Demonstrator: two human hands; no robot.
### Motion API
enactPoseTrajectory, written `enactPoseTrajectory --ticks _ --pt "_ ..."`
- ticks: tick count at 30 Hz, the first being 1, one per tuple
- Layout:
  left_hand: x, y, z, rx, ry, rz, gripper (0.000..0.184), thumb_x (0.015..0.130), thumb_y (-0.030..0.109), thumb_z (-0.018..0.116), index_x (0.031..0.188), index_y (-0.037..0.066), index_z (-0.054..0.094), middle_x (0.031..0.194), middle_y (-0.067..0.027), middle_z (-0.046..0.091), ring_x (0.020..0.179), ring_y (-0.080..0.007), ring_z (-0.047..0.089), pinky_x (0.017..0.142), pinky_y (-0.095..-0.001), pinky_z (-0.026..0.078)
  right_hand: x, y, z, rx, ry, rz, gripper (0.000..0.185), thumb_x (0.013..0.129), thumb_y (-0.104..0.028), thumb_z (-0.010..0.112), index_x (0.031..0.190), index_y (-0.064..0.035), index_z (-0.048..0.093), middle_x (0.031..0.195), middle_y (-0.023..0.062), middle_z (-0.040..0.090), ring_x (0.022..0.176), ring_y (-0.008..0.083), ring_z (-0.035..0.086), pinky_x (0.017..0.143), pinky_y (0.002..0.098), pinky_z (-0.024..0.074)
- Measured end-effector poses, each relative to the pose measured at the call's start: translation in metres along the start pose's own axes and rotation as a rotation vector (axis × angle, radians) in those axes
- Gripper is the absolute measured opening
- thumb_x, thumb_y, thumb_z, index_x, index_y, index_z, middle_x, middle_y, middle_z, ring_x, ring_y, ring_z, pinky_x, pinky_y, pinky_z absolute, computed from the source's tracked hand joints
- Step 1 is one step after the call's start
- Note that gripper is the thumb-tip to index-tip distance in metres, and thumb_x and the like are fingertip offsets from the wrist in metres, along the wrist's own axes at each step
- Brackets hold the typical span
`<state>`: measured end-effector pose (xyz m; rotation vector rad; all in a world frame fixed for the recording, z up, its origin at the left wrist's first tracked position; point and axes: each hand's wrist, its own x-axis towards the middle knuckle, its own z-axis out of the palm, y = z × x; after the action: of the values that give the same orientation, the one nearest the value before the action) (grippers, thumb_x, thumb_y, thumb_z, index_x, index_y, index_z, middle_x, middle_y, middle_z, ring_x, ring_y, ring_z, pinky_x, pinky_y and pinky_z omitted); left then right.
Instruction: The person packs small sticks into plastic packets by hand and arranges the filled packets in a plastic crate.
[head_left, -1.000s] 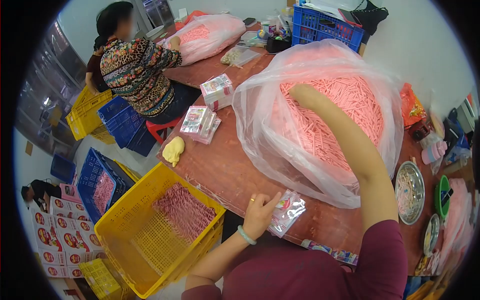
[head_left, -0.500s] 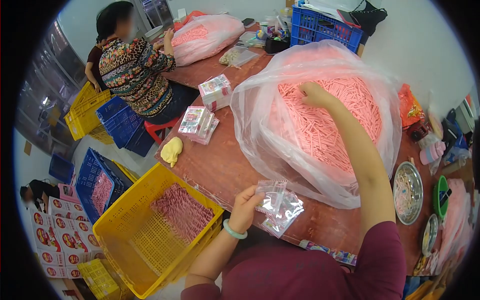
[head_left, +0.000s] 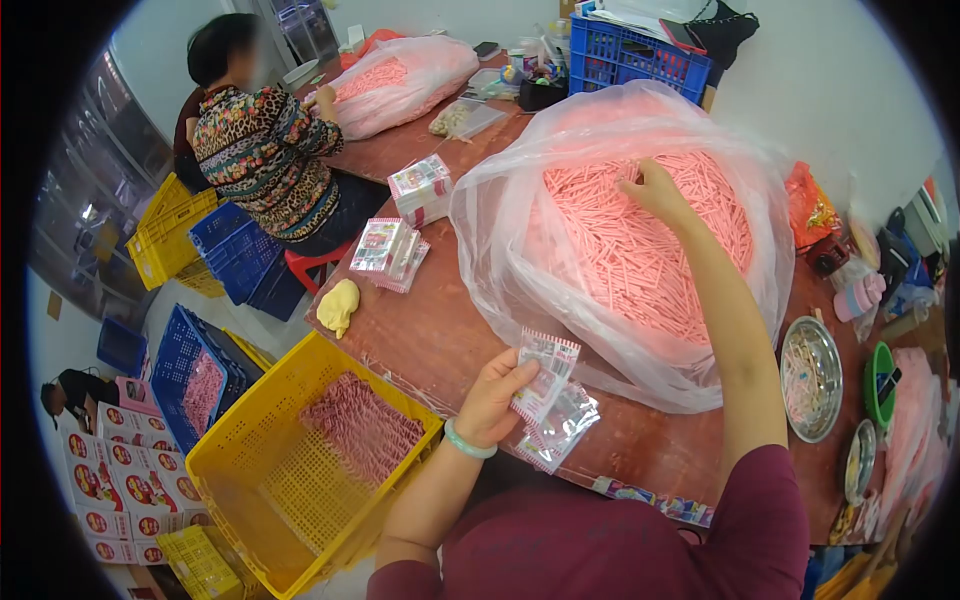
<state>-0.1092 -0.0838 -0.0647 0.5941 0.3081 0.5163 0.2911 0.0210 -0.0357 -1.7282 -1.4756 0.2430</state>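
My left hand (head_left: 490,398) pinches a small clear printed packet (head_left: 549,368) between thumb and fingers, above the near table edge. More clear packets (head_left: 566,425) lie just below it, partly overlapped by the held one. Farther right, a large translucent plastic bag (head_left: 497,235) stands wide open, heaped with thin pink sticks (head_left: 650,270). At the upper part of that heap is my right hand (head_left: 657,190), fingers drawn together in a pinch on pink sticks; how many is too small to tell.
Stacked printed packets (head_left: 385,248) and a yellow lump (head_left: 338,307) sit left on the red table (head_left: 420,335). A yellow crate (head_left: 250,470) holding pink striped packets stands left below. Metal bowls (head_left: 812,380) are right. A co-worker (head_left: 260,160) sits at another pink bag (head_left: 420,85).
My left hand has tilted up, raising its packet more upright. My right hand has shifted slightly right over the pink sticks, its fingers turned. The co-worker's hand has lowered toward the far bag.
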Motion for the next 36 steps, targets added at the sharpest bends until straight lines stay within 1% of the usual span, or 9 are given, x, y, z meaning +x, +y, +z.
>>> enactPoseTrajectory --ticks 3,6,10,15,18,21,24,30,36 --pt "0.011 -0.002 0.008 0.011 -0.032 0.022 0.022 0.096 0.007 0.055 0.117 0.001 0.059 0.108 -0.0081 0.068 0.095 -0.0150 0.066 0.084 -0.0302 0.054 -0.006 0.005 -0.002 0.012 0.055 0.091 0.021 0.081 -0.018 0.071 0.080 0.0016 0.062 0.065 0.0037 0.054 0.063 0.0159 0.055 0.057 0.0317 0.0427" --pt "0.022 -0.006 0.013 0.083 -0.033 0.085 0.020 0.095 0.005 0.057 0.114 0.002 0.060 0.105 -0.0070 0.068 0.091 -0.0130 0.066 0.081 -0.0276 0.054 -0.007 -0.007 -0.012 0.442 0.014 0.261 0.018 0.081 -0.018 0.073 0.081 -0.0023 0.064 0.067 0.0011 0.055 0.059 0.0110 0.051 0.053 0.0277 0.0392" --pt "0.033 0.002 0.034 0.134 0.000 0.174 0.020 0.094 0.001 0.056 0.113 0.002 0.061 0.106 -0.0071 0.068 0.089 -0.0118 0.065 0.080 -0.0280 0.054 -0.009 -0.011 -0.039 0.644 0.042 0.301 0.016 0.084 -0.016 0.074 0.087 -0.0034 0.065 0.075 0.0009 0.062 0.058 0.0077 0.053 0.048 0.0228 0.0380" --pt "0.060 0.004 0.039 0.628 0.060 0.384 0.011 0.092 0.002 0.059 0.099 0.001 0.068 0.096 -0.0027 0.068 0.082 -0.0066 0.059 0.073 -0.0218 0.047 -0.051 -0.067 -0.066 0.863 0.026 0.294 0.013 0.083 -0.012 0.074 0.091 -0.0039 0.067 0.075 -0.0008 0.062 0.061 0.0081 0.054 0.052 0.0213 0.0399" --pt "0.072 0.008 0.054 0.874 0.078 0.443 0.010 0.092 0.006 0.060 0.092 0.000 0.069 0.086 0.0016 0.063 0.075 -0.0048 0.053 0.067 -0.0212 0.042 -0.074 -0.075 -0.078 0.713 -0.006 0.244 0.015 0.082 -0.012 0.074 0.093 -0.0041 0.067 0.076 -0.0007 0.062 0.061 0.0082 0.052 0.054 0.0224 0.0404" --pt "0.088 0.006 0.062 0.952 0.038 0.456 0.013 0.093 0.009 0.060 0.090 -0.001 0.068 0.077 0.0043 0.056 0.070 -0.0047 0.047 0.063 -0.0223 0.038 -0.087 -0.065 -0.085 0.091 -0.029 0.026 0.015 0.082 -0.013 0.073 0.093 -0.0044 0.067 0.075 -0.0015 0.060 0.058 0.0079 0.048 0.054 0.0235 0.0388" --pt "0.093 0.004 0.073 0.958 0.001 0.428 0.014 0.094 0.009 0.060 0.089 -0.002 0.067 0.075 0.0040 0.053 0.070 -0.0054 0.046 0.063 -0.0232 0.038 -0.096 -0.066 -0.093 0.399 -0.084 0.238 0.022 0.080 -0.020 0.075 0.094 -0.0040 0.069 0.066 -0.0026 0.058 0.059 0.0071 0.046 0.056 0.0239 0.0368" --pt "0.106 -0.003 0.071 0.989 -0.063 0.542 0.013 0.092 0.006 0.061 0.095 -0.004 0.068 0.080 -0.0024 0.058 0.071 -0.0080 0.052 0.063 -0.0240 0.041 -0.121 -0.103 -0.099 0.826 0.058 0.210 0.018 0.082 -0.018 0.074 0.089 -0.0030 0.065 0.069 -0.0026 0.055 0.059 0.0059 0.045 0.055 0.0217 0.0351" --pt "0.106 -0.006 0.081 1.008 -0.038 0.529 0.013 0.092 0.006 0.061 0.098 -0.003 0.068 0.080 -0.0026 0.057 0.071 -0.0081 0.053 0.064 -0.0240 0.043 -0.142 -0.125 -0.105 0.848 -0.006 0.108 0.013 0.083 -0.012 0.071 0.091 -0.0034 0.066 0.074 -0.0015 0.058 0.060 0.0058 0.046 0.055 0.0214 0.0371"
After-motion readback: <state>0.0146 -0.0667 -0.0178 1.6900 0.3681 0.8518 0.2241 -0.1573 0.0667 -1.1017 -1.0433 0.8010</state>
